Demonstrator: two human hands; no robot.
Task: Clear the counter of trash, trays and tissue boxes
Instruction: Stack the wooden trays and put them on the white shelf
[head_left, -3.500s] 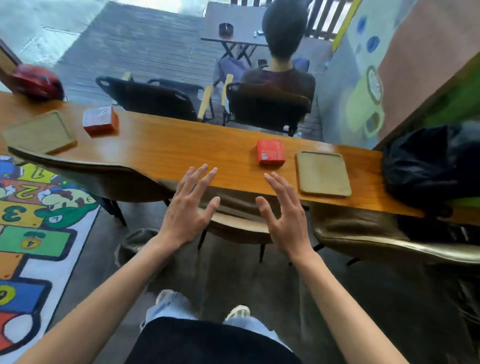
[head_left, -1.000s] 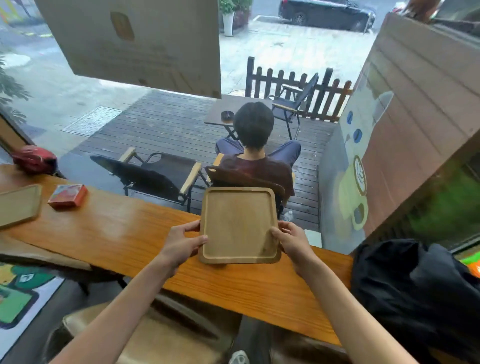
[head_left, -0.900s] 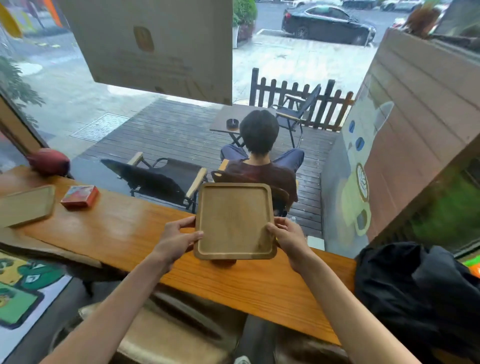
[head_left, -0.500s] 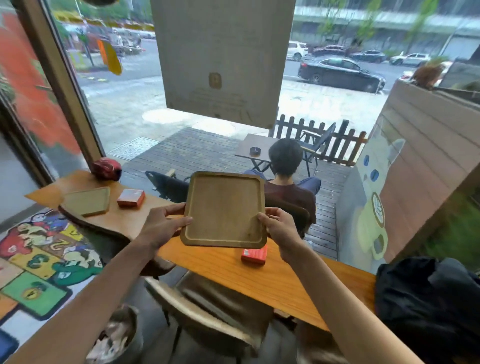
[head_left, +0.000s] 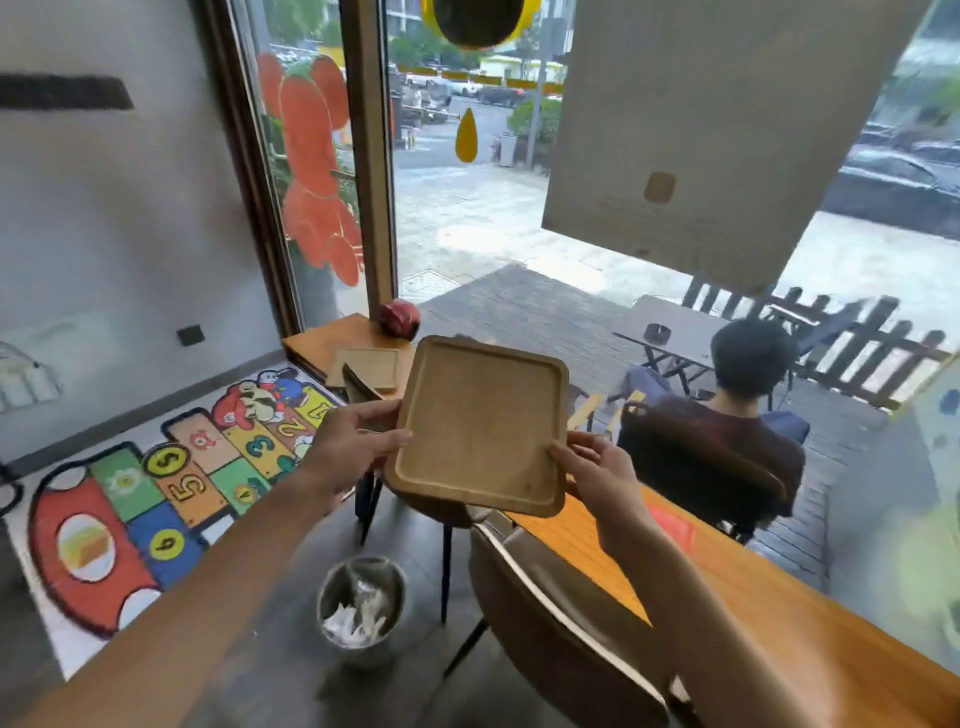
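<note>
**Wooden tray lifted clear of the counter, held at both side edges**

The wooden tray (head_left: 480, 426) is in the air above the near end of the counter (head_left: 737, 577), tilted so its shallow recess faces the camera. The left hand (head_left: 353, 447) grips the tray's left edge, thumb curled over the rim and fingers (head_left: 376, 413) wrapped behind. The right hand (head_left: 597, 475) pinches the tray's lower right corner, thumb on the face, the other fingers hidden underneath.

The tray looks like a stiff, one-piece board with a raised lip. It should be light, will not flex, and is unlikely to break if bumped. The smooth finish could slide in a loose pinch, so the rim is the best purchase: a thumb hooked over the lip on opposite edges, as here, keeps it level.

Beyond the held tray, at the counter's far end, a second wooden tray (head_left: 370, 368) lies flat, with a red helmet-like object (head_left: 399, 318) just behind it. To the right of the held tray, a red tissue box (head_left: 672, 527) sits blurred on the counter. Below the tray, a metal bin (head_left: 362, 609) with crumpled paper stands on the floor.
</note>
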